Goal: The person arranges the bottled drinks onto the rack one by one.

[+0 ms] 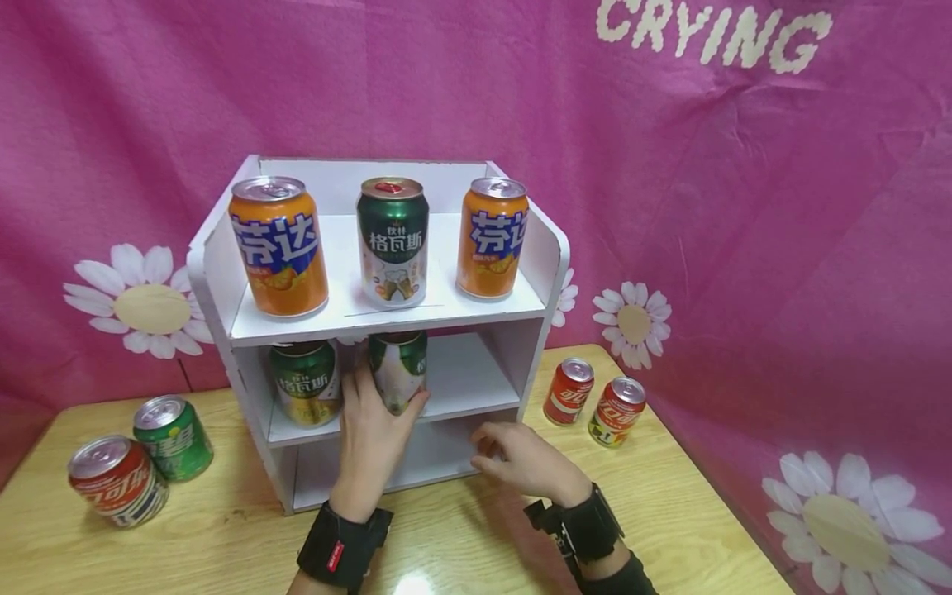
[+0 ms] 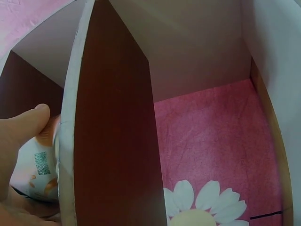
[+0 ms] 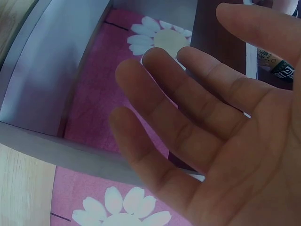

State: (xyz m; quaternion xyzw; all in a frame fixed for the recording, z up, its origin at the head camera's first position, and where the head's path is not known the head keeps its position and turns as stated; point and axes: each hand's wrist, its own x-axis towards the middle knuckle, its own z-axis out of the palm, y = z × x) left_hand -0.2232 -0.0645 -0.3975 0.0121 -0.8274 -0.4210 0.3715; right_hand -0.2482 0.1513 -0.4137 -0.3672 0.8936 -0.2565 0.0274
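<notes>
On the middle tier of a small white shelf (image 1: 387,330), my left hand (image 1: 374,434) grips a green-and-white drink can (image 1: 400,372), thumb on one side and fingers on the other. The left wrist view shows the thumb against this can (image 2: 40,162), close to the shelf board. Another green can (image 1: 307,384), with a gold lower part, stands to its left on the same tier. My right hand (image 1: 531,463) holds nothing in front of the shelf's lower right corner. In the right wrist view its fingers (image 3: 164,127) are loosely extended.
The top tier bears two orange cans (image 1: 281,248) with a green-and-white can (image 1: 394,244) between them. Two red cans (image 1: 570,391) stand right of the shelf. A red can (image 1: 119,483) and a green can (image 1: 174,438) stand left on the wooden table (image 1: 216,545). Behind hangs a pink cloth (image 1: 706,207).
</notes>
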